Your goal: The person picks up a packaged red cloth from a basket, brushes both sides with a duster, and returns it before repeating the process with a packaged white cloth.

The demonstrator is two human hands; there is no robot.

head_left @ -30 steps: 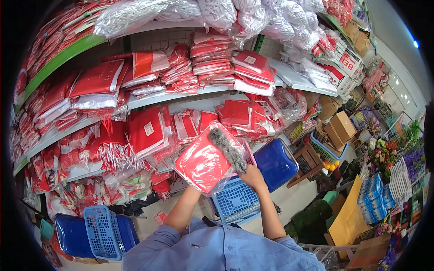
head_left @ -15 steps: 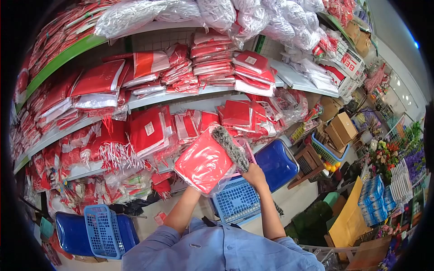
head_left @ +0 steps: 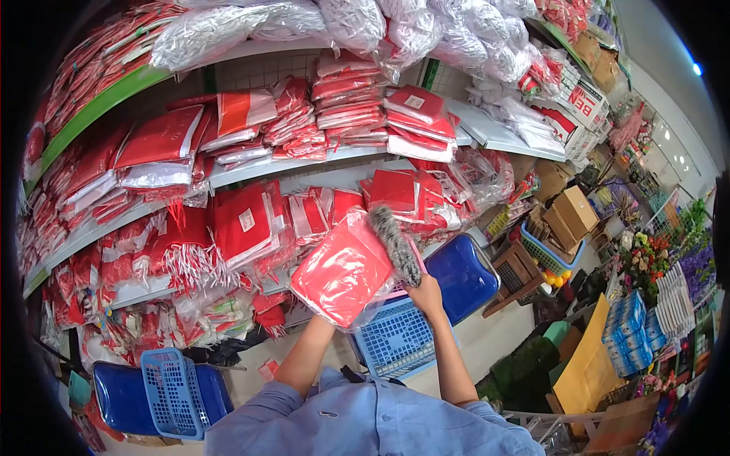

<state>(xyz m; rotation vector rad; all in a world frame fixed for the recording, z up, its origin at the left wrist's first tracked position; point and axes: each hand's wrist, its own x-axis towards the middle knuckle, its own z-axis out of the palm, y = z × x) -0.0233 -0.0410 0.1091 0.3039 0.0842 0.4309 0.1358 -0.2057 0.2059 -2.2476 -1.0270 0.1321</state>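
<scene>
The right hand [head_left: 424,292] is closed around the lower end of a grey duster [head_left: 395,243]; the bristles lie against the upper right edge of a red packet [head_left: 341,272] in a clear wrapper. The packet is held up in the air, in front of the front edge of the lower shelf [head_left: 152,287] and just above the blue basket [head_left: 395,340]. The left forearm [head_left: 306,353] runs up behind the packet; the left hand itself is hidden by it, so I cannot tell how its fingers stand, though the packet seems to rest on it.

Over the last second the duster has swung a little; its tip has moved toward the packet's top right corner and it now stands steeper, while the right hand has barely shifted; the packet has kept its place and tilt. I read that as a short brushing stroke along that one edge, with the packet's broad red face not under the bristles.

A blue stool [head_left: 465,272] stands just right of the basket; stacked red packets fill the middle shelf [head_left: 304,161]; a second blue basket [head_left: 171,391] sits at the lower left, well apart.
</scene>
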